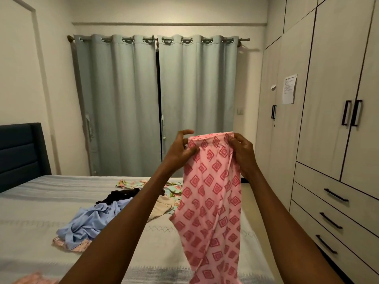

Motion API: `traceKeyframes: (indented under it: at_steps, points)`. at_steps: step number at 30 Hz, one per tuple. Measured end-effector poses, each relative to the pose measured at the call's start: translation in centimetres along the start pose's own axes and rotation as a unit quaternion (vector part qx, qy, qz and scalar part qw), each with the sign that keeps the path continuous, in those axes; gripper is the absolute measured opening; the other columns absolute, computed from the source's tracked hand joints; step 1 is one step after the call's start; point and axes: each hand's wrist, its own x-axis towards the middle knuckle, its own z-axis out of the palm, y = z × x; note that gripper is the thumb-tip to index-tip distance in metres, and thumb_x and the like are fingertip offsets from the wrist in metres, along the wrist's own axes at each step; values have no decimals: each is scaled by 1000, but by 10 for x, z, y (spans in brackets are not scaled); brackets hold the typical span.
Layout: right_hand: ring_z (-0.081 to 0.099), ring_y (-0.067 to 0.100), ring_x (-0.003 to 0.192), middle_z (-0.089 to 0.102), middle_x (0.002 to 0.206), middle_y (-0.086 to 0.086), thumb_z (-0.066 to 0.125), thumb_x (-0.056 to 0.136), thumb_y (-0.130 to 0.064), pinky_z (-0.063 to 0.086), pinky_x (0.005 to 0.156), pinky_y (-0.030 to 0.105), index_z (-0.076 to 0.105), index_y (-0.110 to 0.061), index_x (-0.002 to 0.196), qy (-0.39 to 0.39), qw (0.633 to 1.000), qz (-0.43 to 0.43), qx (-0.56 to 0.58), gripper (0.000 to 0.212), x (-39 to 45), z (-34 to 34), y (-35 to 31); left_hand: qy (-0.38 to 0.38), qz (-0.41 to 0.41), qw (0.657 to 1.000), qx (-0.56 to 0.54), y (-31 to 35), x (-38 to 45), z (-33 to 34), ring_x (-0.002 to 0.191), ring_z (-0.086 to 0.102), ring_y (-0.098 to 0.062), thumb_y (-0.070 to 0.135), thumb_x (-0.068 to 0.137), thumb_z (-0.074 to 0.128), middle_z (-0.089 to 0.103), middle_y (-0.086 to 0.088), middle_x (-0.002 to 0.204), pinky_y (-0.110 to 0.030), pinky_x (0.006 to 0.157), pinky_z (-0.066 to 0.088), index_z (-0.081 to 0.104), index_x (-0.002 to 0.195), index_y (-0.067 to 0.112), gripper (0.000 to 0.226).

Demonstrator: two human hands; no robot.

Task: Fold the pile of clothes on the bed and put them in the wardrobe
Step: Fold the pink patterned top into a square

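We hold the pink patterned trousers (211,193) up over the bed (41,203), right hand (243,152) pinching the waistband, left hand (181,149) only loosely closing on its other corner. We should secure that grip, then match the legs edge to edge.

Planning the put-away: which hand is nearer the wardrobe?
Right. The right hand grips the pink patterned trousers on the side toward the wardrobe; the left hand holds their far edge.
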Motion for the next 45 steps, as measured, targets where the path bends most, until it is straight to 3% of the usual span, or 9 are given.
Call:
traceKeyframes:
  at_steps: [6, 10, 14, 22, 26, 31, 36, 41, 45]
  points:
    - [71, 12, 85, 73, 108, 5, 59, 97, -30, 59, 78, 33, 61, -19, 130, -15, 985, 44, -168, 35, 33, 5, -15, 58, -127, 965, 221, 13, 33, -19, 70, 71, -20, 41, 91, 67, 74, -4, 82, -38, 63, 58, 71, 89, 18, 23]
    - [69, 24, 90, 73, 101, 0, 53, 89, -40, 56, 84, 44, 68, -29, 112, -28, 937, 48, -344, 30, 52, 11, -39, 25, -178, 981, 69, 29, 39, -27, 47, 63, -14, 25, 98, 61, 72, -10, 82, -24, 38, 44, 63, 89, 9, 19]
    - [63, 18, 48, 70, 82, 6, 44, 99, -26, 47, 42, 26, 57, -18, 113, -35, 959, 87, -268, 21, 57, 21, -82, 25, -191, 981, -13, 55, 48, -34, 56, 71, -22, 31, 98, 61, 75, -13, 86, -41, 59, 62, 61, 96, 5, 26]
    - [61, 17, 47, 70, 67, 7, 40, 107, -23, 51, 42, 24, 53, -3, 116, -119, 964, 138, -194, 26, 68, 3, -127, -94, -197, 974, -60, 99, 67, -92, 39, 42, -3, 33, 94, 66, 70, -4, 73, -13, 31, 32, 67, 110, 0, 37]
    - [66, 20, 58, 73, 77, 10, 42, 106, -25, 56, 47, 24, 54, -5, 117, -144, 958, 171, -181, 25, 80, 1, -128, -127, -233, 963, -51, 98, 82, -103, 37, 42, -5, 32, 96, 63, 72, -13, 95, -12, 30, 31, 65, 113, 0, 37]
    - [74, 36, 86, 76, 96, 17, 41, 107, -25, 59, 64, 43, 56, -7, 111, -161, 934, 244, -205, 24, 96, 11, -85, -117, -288, 948, -69, 48, 96, -80, 67, 72, -21, 27, 97, 61, 74, -19, 104, -19, 42, 51, 58, 116, -3, 35]
    - [72, 41, 87, 73, 96, 21, 36, 106, -22, 55, 75, 49, 55, -10, 104, -136, 928, 271, -217, 23, 114, 22, 12, -78, -334, 937, -70, -47, 103, -35, 98, 71, -39, 30, 101, 56, 70, -22, 111, -49, 86, 59, 55, 118, 5, 31]
    - [66, 16, 76, 69, 110, 15, 45, 103, -21, 55, 60, 31, 57, -9, 121, -44, 973, 178, -139, 24, 140, 27, 110, 28, -234, 969, -76, -134, 105, 11, 78, 64, -16, 37, 102, 53, 68, -12, 106, -31, 66, 53, 58, 111, 12, 26]
    - [71, 26, 91, 72, 102, 6, 54, 95, -32, 59, 73, 42, 65, -20, 106, 14, 994, 46, -97, 19, 160, 24, 143, 96, -124, 986, -63, -156, 115, 26, 74, 63, -5, 36, 103, 50, 63, 1, 91, -20, 62, 49, 54, 104, 12, 25]
